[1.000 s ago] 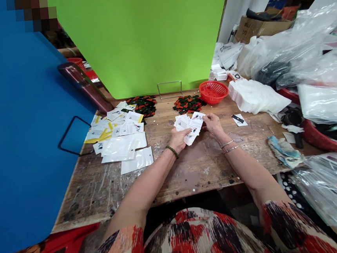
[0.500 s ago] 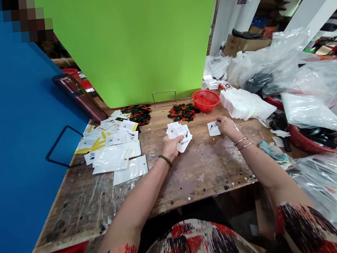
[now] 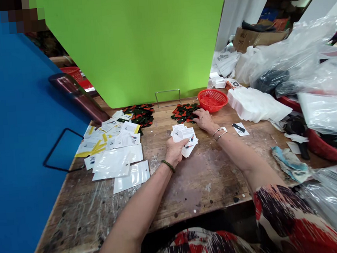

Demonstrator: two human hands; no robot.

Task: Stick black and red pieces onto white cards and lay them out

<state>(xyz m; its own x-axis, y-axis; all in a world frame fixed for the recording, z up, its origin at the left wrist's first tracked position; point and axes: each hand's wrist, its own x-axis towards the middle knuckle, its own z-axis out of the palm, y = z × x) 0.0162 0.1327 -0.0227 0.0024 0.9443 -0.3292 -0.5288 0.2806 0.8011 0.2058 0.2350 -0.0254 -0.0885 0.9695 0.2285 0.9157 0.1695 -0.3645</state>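
A fanned stack of small white printed cards (image 3: 189,134) is gripped in my left hand (image 3: 174,152), thumb on top, just above the wooden table. My right hand (image 3: 203,120) reaches over the right edge of a pile of small black and red-orange pieces (image 3: 182,112), its fingers bent and slightly apart at the pieces. Whether a piece is between its fingertips cannot be made out. To the right, a white card (image 3: 244,133) lies with a black strip (image 3: 238,128) across it. Another white card is mostly hidden behind my right wrist.
A red basket (image 3: 212,100) stands behind my right hand. At left lie scattered cards and clear packets (image 3: 112,163), beside a second black-and-red pile (image 3: 140,115). White sheets (image 3: 256,105), plastic bags (image 3: 326,105) and a stained cloth (image 3: 291,165) crowd the right.
My right hand has moved left and back, from a card on the table to the black-and-red pile. The card with the black strip now shows. My left hand still holds its cards.
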